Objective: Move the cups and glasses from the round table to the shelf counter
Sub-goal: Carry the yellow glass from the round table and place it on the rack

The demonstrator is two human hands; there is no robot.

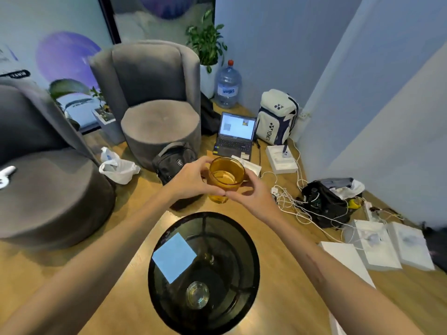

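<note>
An amber glass (226, 176) hangs in the air beyond the far edge of the round table, upright and seemingly empty. My left hand (188, 178) wraps its left side and my right hand (249, 192) wraps its right side, fingertips meeting at the front. The round table (159, 293) has a dark glass top and stands below my arms. A clear glass (197, 294) stands on it near the front. The shelf counter is out of view.
Two grey armchairs (154, 102) stand left and ahead. On the wooden floor lie a black bag (173, 160), an open laptop (235, 134), a white backpack (277, 117), tangled cables (290, 201), white boxes (387, 245) and a water jug (227, 85).
</note>
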